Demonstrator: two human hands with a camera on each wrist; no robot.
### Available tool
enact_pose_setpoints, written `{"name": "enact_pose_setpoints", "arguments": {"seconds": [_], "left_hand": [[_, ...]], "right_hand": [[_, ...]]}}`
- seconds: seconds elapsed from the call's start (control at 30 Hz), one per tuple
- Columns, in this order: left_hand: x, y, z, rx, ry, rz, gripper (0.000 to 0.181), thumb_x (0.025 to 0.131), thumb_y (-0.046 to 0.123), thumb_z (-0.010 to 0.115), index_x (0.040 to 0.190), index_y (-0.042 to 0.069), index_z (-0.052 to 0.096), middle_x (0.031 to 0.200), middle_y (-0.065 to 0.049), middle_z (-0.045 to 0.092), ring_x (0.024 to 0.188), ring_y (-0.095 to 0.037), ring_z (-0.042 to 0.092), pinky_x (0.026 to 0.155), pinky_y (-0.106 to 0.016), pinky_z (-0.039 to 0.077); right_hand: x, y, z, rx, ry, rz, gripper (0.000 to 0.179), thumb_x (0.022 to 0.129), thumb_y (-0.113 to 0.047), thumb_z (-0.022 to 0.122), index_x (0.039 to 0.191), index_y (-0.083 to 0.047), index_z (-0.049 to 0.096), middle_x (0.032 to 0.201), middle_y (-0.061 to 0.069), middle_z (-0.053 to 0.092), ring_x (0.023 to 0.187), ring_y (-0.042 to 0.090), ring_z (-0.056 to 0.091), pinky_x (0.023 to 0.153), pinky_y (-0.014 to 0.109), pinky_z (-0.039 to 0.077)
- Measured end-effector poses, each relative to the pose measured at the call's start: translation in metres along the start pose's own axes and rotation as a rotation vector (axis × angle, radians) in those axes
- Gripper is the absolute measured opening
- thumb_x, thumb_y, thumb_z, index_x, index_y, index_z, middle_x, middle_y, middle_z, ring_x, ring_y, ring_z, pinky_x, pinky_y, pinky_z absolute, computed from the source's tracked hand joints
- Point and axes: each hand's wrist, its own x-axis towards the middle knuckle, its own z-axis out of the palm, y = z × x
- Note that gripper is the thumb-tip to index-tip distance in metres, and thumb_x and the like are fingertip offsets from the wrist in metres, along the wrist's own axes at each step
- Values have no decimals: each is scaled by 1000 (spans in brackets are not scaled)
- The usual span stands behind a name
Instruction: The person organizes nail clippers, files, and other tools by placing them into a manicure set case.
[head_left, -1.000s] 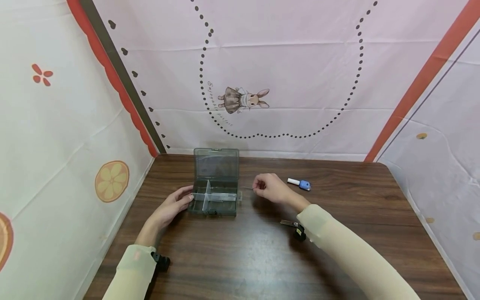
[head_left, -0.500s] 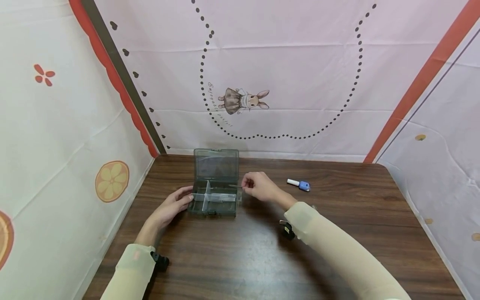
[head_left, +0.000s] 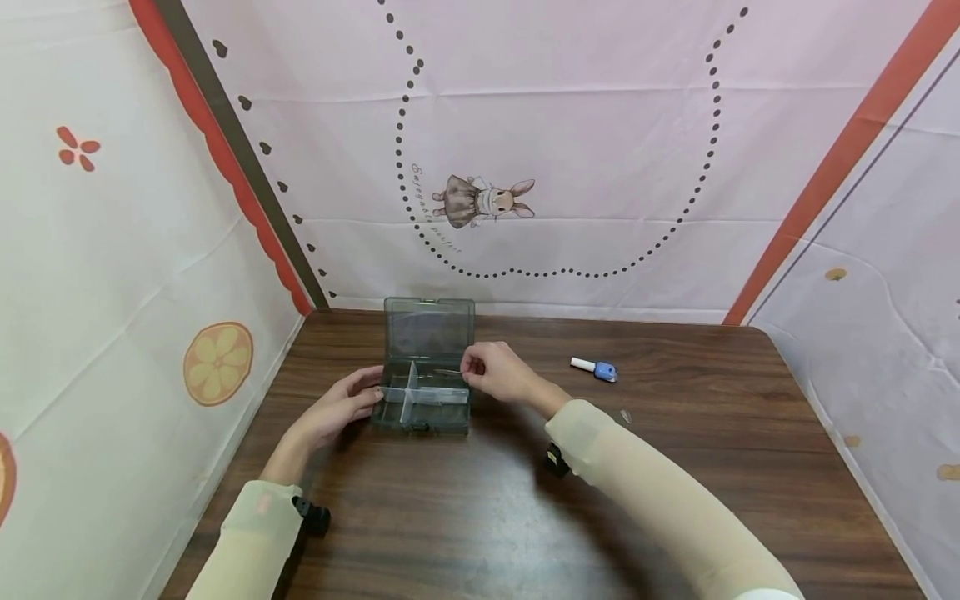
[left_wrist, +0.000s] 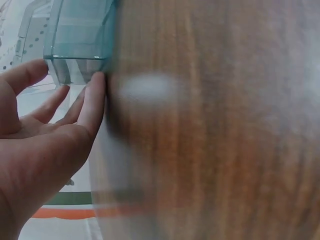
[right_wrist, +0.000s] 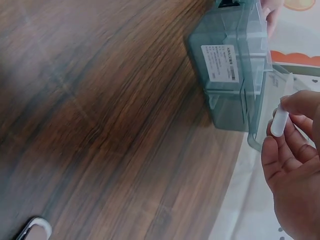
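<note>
The slim white-handled tool (right_wrist: 280,122) is pinched partway along by the thumb and fingers (right_wrist: 300,104) of the right hand (head_left: 501,371), and its thin end is held over the far right compartment of the green divided box (head_left: 442,427). Whether the compartment floor is touched cannot be told. The left hand (head_left: 337,412) is laid against the box's left wall, its fingers loosely spread, with nothing pinched.

The likeliest trouble, as judged from here, is a twist of the tool: because it is gripped by so small a contact, it could be rolled in the fingertips if its tip were caught on the cross divider (head_left: 442,396). Were it released at a slant, it could be left propped on that divider or on the right rim. The box, being braced only from the left, could be turned on the smooth counter (head_left: 450,517) by a bump at its front or back. The raised lid (head_left: 430,327) could be tipped down if it were brushed by the knuckles. Finally, the small clear piece (head_left: 626,416) lies near the right sleeve (head_left: 637,467) and could be swept aside if the arm were drawn back low.
</note>
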Motion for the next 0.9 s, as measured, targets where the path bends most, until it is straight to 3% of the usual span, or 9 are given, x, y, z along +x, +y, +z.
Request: {"name": "enact_pose_setpoints", "arguments": {"seconds": [0.27, 0.6, 0.9], "left_hand": [[1, 4, -4, 52, 3, -7, 64, 110, 15, 59, 166, 7, 29, 168, -24, 29, 146, -42, 42, 114, -56, 45], [2, 1, -3, -3, -10, -16, 68, 109, 14, 62, 167, 8, 27, 169, -23, 26, 146, -38, 42, 114, -54, 45], [0, 6, 1, -8, 4, -9, 67, 110, 14, 60, 167, 6, 26, 169, -25, 24, 148, -41, 39, 117, -59, 40]], "right_hand": [[12, -7, 10, -15, -9, 2, 11, 99, -7, 72, 91, -14, 70, 87, -4, 66, 77, 9, 61, 71, 25, 55], [16, -7, 21, 25, -3, 32, 10, 101, -7, 71, 93, -14, 71, 89, -3, 66, 79, 9, 61, 73, 25, 55], [20, -10, 30, 43, -19, 53, 10, 101, -6, 70, 93, -12, 71, 90, -2, 66, 80, 10, 61, 74, 25, 55]]}}
